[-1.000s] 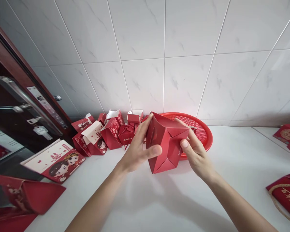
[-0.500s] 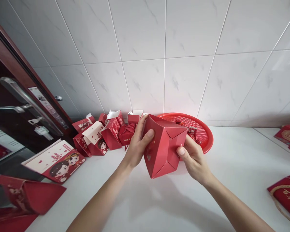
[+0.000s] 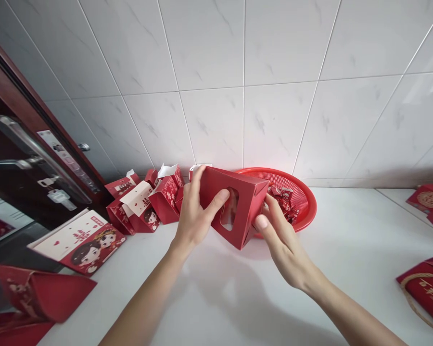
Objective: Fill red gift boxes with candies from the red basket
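A red cardboard box (image 3: 250, 192) with a clear oval window is tilted in mid-air above the white table, its folded end facing right. My left hand (image 3: 198, 209) grips its left end, thumb on the windowed face. At the right end, my right hand (image 3: 283, 240) holds the folded end between thumb and fingers; some fingertips are hidden behind the box. Behind it stands a red plastic basket (image 3: 306, 206) with small red wrapped pieces (image 3: 285, 199) inside, partly covered by the box.
Several red and white boxes (image 3: 166, 197) stand at the left along the tiled wall (image 3: 209, 120). A box with cartoon figures (image 3: 90, 245) and a red box (image 3: 54, 293) lie nearer. Red bags (image 3: 427, 290) sit at the right. A dark door (image 3: 25, 144) is at the far left.
The box has turned so its windowed side shows more and its folded end points right. Both hands have moved slightly left with it.
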Available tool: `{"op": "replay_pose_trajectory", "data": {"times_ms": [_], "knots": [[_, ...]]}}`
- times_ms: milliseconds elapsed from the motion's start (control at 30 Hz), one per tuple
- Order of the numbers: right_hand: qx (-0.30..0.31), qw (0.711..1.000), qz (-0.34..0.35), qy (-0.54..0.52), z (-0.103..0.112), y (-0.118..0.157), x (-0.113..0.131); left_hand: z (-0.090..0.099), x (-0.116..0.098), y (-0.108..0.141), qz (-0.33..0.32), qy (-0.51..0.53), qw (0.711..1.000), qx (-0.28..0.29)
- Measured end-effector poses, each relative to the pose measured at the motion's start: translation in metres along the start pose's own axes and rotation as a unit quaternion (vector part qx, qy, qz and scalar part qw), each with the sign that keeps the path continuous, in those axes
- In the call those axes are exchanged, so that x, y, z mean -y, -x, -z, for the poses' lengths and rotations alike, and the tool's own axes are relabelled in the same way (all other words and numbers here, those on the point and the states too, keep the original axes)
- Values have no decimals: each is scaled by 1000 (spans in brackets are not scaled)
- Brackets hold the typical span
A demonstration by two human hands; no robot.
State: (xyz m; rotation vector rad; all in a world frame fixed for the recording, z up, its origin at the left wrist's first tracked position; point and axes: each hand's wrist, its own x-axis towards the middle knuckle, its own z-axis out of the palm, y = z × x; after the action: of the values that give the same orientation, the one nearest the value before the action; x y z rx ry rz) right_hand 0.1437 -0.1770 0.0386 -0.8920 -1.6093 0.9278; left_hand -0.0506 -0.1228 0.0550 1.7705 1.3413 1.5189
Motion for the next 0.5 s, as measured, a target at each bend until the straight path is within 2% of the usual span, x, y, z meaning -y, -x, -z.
{"op": "replay_pose_trajectory", "data": {"times_ms": [133,233,367,500], "knots": [[3,999,8,44,-3,3,4,-1,-6,1,-11,-65,997,-34],[-46,996,27,74,-7,3,1,-5,-6,5,-26,-59,998,-13],[-111,981,66,143,-6,3,0,-9,-4,7,-7,2,999,40],[-97,980,58,166,-2,2,-1,-6,-3,5,-19,-13,1000,15]]}}
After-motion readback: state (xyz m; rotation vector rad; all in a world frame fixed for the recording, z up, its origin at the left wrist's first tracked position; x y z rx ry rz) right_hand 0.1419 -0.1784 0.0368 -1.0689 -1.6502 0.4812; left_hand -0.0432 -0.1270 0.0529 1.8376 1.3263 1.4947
